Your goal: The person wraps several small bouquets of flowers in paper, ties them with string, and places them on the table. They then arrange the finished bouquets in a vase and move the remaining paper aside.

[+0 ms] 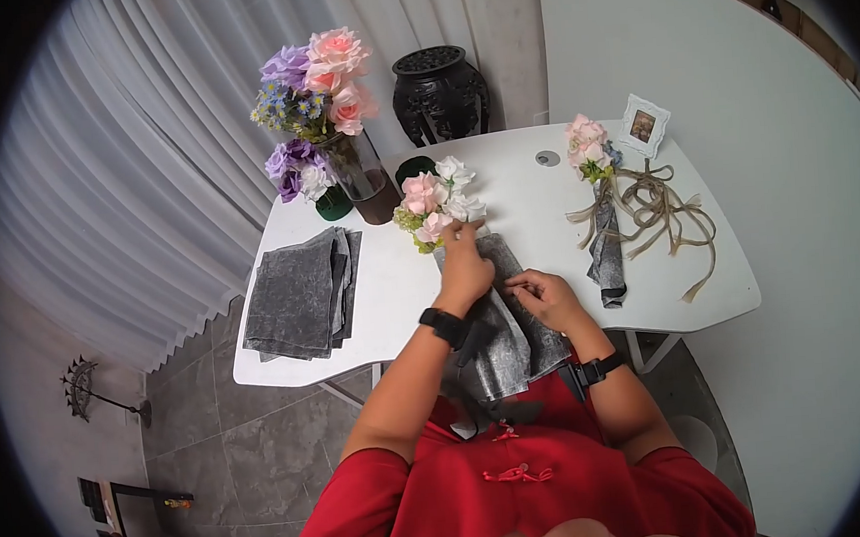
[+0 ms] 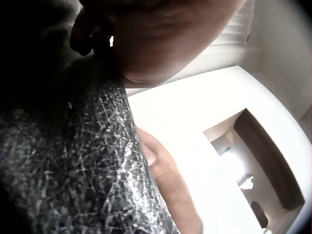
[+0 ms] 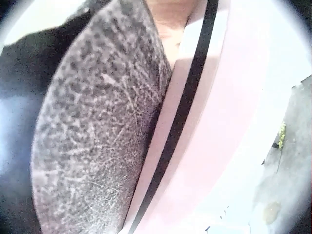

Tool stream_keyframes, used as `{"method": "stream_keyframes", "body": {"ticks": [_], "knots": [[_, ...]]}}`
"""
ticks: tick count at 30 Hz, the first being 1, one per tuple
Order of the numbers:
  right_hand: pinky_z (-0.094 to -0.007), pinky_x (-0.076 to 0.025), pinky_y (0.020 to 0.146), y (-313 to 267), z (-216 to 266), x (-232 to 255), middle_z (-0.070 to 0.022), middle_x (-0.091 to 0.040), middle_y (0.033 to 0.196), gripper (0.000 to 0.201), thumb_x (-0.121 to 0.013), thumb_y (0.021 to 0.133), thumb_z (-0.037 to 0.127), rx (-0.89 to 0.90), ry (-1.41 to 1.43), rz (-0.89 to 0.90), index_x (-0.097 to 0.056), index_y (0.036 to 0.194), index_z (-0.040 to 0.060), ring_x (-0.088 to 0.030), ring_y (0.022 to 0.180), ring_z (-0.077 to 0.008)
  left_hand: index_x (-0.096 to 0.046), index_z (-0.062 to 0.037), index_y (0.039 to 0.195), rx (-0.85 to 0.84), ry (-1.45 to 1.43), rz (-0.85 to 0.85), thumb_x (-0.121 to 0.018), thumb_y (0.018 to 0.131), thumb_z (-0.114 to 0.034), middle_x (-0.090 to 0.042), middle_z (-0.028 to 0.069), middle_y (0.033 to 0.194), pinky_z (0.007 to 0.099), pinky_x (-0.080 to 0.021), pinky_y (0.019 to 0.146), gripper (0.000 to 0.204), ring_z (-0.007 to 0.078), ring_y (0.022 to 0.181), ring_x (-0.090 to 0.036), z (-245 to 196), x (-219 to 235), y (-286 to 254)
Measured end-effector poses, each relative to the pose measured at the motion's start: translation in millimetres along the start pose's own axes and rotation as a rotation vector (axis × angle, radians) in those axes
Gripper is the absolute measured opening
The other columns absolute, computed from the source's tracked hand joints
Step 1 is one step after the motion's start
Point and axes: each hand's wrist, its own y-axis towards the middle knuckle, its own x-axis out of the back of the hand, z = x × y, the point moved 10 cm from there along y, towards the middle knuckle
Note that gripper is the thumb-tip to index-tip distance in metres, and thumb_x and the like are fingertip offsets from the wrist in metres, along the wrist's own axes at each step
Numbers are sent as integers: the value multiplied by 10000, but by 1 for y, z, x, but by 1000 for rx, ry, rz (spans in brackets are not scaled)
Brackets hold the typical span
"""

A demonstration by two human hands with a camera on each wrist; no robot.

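Observation:
A small bouquet [image 1: 424,198] of pink and white artificial roses lies at the table's middle, its lower end within dark grey mottled wrapping paper [image 1: 502,348]. My left hand [image 1: 465,271] grips the bouquet just below the blooms, fingers curled over the top of the paper. In the left wrist view, the paper [image 2: 97,161] runs below that hand. My right hand [image 1: 550,299] pinches the right side of the paper with its fingertips. The paper [image 3: 102,131] bulges large in the right wrist view, and its lower end hangs over the table's front edge.
A stack of grey sheets [image 1: 289,292] lies on the left of the white table [image 1: 393,300]. Behind it stands a tall vase [image 1: 370,179] of roses. At right are a wrapped bouquet [image 1: 606,243], tan ribbons [image 1: 655,206] and a white picture frame [image 1: 644,125].

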Motion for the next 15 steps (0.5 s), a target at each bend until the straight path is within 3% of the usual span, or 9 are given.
{"method": "stream_keyframes", "body": {"ticks": [1, 6, 9, 13, 15], "knots": [[-228, -464, 620, 0, 4, 3, -60, -692, 857, 198, -575, 879, 114, 0, 12, -33, -624, 1038, 6, -585, 674, -76, -514, -33, 1178, 64, -96, 22, -518, 637, 63, -376, 235, 1232, 413, -391, 987, 550, 425, 1164, -420, 9, 5, -1], [-229, -459, 593, 3, -4, 7, -56, -690, 839, 176, -553, 896, 109, 3, 11, -82, -626, 1016, 3, -573, 639, -76, -555, -46, 1128, -83, -164, -81, -510, 606, 65, -453, 156, 1157, 364, -308, 1046, 535, 332, 1159, -412, 24, 81, -3], [-234, -465, 597, 3, -2, 6, -63, -691, 829, 181, -552, 897, 115, 7, -41, -72, -626, 1020, 3, -602, 662, -91, -565, -52, 1150, -13, -155, 21, -526, 605, 46, -499, 123, 1180, 327, -310, 1038, 554, 279, 1178, -441, 52, 114, -18], [-242, -475, 607, 1, 4, 5, -76, -690, 803, 182, -560, 891, 121, -38, -78, -65, -626, 1018, 8, -636, 689, -113, -618, -78, 1072, 128, -90, 76, -554, 613, 31, -533, 120, 1105, 365, -357, 992, 476, 302, 1110, -471, 106, 127, -45], [-245, -478, 608, 2, 4, 3, -81, -689, 793, 182, -562, 889, 122, -52, -117, -54, -627, 1017, 10, -642, 691, -118, -647, -92, 1028, 70, 191, 168, -574, 622, 13, -546, 122, 1096, 388, -371, 970, 426, 316, 1100, -472, 107, 122, -55]]}}
